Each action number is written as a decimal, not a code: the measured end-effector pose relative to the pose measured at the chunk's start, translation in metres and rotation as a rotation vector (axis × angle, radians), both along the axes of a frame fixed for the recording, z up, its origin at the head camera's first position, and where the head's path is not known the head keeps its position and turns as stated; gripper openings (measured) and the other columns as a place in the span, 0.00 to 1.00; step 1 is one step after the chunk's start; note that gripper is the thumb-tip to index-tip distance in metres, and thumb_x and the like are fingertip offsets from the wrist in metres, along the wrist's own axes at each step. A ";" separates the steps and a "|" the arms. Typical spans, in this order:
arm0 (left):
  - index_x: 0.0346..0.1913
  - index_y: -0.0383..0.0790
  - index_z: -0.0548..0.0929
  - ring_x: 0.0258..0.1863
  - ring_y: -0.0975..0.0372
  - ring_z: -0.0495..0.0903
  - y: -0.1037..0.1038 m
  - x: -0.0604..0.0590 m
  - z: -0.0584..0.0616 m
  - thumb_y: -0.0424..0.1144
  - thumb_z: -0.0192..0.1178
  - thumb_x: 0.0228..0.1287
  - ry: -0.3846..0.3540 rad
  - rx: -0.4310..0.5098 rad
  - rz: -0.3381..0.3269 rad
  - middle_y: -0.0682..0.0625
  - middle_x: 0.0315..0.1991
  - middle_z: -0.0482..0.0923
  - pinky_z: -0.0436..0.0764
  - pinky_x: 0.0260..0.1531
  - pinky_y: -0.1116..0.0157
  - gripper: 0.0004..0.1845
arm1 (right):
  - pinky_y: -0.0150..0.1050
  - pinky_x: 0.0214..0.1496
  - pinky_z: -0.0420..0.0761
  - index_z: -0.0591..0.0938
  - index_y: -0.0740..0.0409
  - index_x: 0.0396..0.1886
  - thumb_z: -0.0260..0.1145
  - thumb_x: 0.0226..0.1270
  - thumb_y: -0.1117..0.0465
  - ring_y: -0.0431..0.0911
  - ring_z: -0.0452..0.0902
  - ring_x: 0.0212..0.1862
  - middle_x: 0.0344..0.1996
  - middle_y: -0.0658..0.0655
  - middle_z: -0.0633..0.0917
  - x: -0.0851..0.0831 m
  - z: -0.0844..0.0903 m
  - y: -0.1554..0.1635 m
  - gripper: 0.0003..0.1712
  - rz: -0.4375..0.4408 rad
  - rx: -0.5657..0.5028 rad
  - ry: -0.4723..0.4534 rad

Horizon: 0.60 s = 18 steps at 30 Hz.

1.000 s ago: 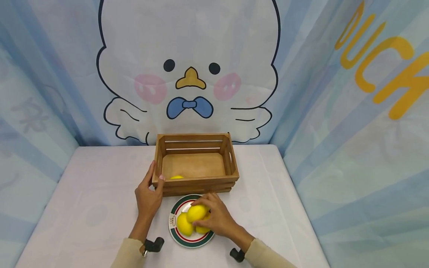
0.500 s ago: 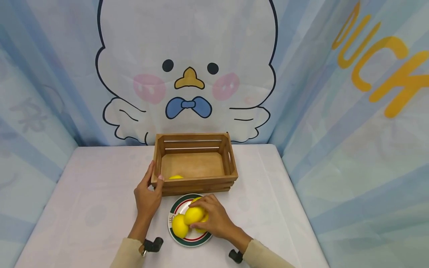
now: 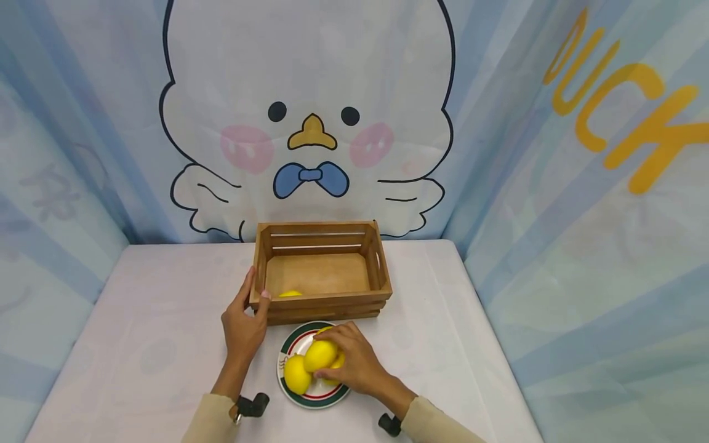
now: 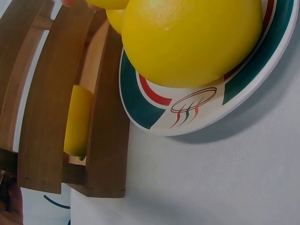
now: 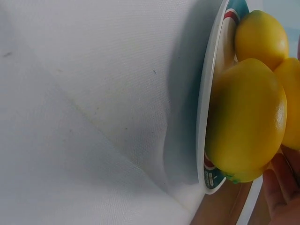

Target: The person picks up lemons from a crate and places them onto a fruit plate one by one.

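The right hand (image 3: 354,364) curls its fingers and thumb around the top lemon (image 3: 320,355) of a small pile on the plate (image 3: 288,357), which sits at the 6 o'clock side of the crate (image 3: 321,304). The lemon looks firm, light and rounded, with a smooth, slightly waxy skin, so it would probably roll or slip if pinched by the tips alone; a wrap around its wide middle, as here, seems the safe hold. It leans on a second lemon (image 3: 295,374) at its 8 o'clock, and that one could shift when the top one leaves. The right forearm comes in from 5 o'clock, wrist low, palm turned toward the pile.

The left hand (image 3: 244,326) grips the crate's near-left corner, thumb over the rim and fingers along the outer left side, with its forearm coming up from 6 o'clock. Another lemon (image 3: 290,293) lies inside the crate against the near wall. All of it stands on a white tablecloth (image 3: 155,320).
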<state>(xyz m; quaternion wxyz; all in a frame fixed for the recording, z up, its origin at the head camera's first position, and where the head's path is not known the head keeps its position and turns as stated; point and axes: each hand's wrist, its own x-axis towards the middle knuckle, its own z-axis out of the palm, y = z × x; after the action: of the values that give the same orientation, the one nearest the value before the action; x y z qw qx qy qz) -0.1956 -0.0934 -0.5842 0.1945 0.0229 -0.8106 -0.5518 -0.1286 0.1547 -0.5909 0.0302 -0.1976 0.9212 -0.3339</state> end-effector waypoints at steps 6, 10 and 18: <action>0.82 0.50 0.67 0.76 0.48 0.73 0.000 -0.002 -0.001 0.40 0.61 0.79 0.006 -0.002 0.001 0.49 0.80 0.68 0.77 0.72 0.48 0.32 | 0.45 0.72 0.79 0.83 0.34 0.65 0.84 0.56 0.41 0.39 0.72 0.62 0.61 0.41 0.84 0.001 -0.002 0.002 0.36 0.000 -0.026 -0.015; 0.82 0.50 0.67 0.76 0.48 0.73 0.000 -0.003 0.000 0.41 0.61 0.80 0.007 -0.001 0.000 0.50 0.81 0.68 0.77 0.72 0.48 0.32 | 0.44 0.72 0.79 0.83 0.34 0.65 0.84 0.56 0.41 0.39 0.72 0.62 0.62 0.41 0.84 0.000 -0.002 0.003 0.36 0.002 -0.031 -0.004; 0.82 0.52 0.67 0.77 0.48 0.73 0.001 -0.003 0.000 0.42 0.61 0.80 0.004 0.003 0.001 0.53 0.81 0.68 0.77 0.72 0.46 0.32 | 0.48 0.73 0.79 0.84 0.40 0.65 0.85 0.55 0.43 0.41 0.73 0.65 0.63 0.43 0.83 0.000 0.008 0.005 0.37 -0.023 -0.061 0.023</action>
<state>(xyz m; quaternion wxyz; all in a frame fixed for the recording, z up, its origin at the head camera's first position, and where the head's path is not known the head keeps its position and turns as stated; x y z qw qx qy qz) -0.1987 -0.0924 -0.5841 0.1965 0.0224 -0.8094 -0.5529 -0.1289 0.1599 -0.5830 0.0096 -0.1914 0.9131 -0.3598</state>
